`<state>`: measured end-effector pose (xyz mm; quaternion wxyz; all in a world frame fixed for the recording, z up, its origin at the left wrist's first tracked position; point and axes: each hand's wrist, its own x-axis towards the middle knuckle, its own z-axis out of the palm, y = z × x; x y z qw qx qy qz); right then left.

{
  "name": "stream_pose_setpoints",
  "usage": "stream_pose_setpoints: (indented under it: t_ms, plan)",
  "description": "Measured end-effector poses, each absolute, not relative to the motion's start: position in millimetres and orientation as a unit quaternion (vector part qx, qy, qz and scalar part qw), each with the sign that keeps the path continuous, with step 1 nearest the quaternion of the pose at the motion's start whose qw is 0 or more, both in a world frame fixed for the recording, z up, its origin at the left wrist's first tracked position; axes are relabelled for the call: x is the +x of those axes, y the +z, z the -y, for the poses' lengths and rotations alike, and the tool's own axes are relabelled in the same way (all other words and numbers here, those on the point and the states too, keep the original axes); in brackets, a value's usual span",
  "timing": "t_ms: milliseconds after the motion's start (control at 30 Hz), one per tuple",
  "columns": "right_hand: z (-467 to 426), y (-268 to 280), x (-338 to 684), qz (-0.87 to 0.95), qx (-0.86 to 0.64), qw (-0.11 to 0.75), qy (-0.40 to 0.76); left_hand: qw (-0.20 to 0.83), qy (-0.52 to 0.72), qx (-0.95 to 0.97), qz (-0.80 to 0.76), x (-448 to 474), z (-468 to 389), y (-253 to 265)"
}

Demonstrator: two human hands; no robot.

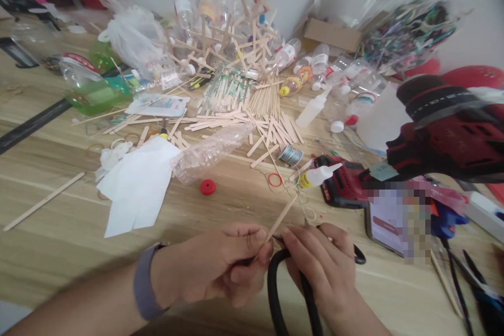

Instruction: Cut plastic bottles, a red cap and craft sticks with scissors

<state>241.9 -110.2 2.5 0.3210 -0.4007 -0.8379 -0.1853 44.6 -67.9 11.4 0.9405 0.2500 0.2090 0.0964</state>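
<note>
My left hand [236,260], with a band at the wrist, pinches a flat wooden craft stick [282,216] between thumb and fingers. The stick slants up and to the right. Close beside it, my right hand [321,260] is closed around black-handled scissors [273,286]. A large handle loop hangs toward me, and the blades are mostly hidden by the fingers. A dark tip shows near the stick; whether it touches is unclear. Beyond the hands lie a red bottle cap [208,187], a red rubber band [275,180] and a small glue bottle [318,175].
A red and black power drill [444,131] stands at the right, near a phone [384,223]. A clear plastic bottle [214,152] lies by white paper [137,184]. Behind are piled craft sticks [277,131], a thread spool [290,155] and several bottles. Another stick [43,202] lies left.
</note>
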Motion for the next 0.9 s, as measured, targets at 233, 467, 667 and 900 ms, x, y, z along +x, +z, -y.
stream_pose_setpoints:
  t_ms: [233, 467, 667, 900]
  plan:
    - [110.7, 0.7, 230.0, 0.804, -0.453, 0.384, -0.019, 0.821, 0.161, 0.482, -0.262, 45.9, 63.3, 11.1]
    - [122.1, 8.1, 227.7, 0.772, -0.529, 0.348, 0.051, 0.701, 0.148, 0.654, -0.244, 40.4, 50.9, 12.2]
    - [124.2, 11.0, 230.2, 0.776, -0.507, 0.367, 0.078, 0.768, 0.133, 0.593, -0.204, 42.9, 53.3, 13.8]
    - [114.3, 6.1, 234.1, 0.828, -0.419, 0.37, -0.045, 0.887, 0.103, 0.391, -0.223, 43.1, 63.1, 13.4]
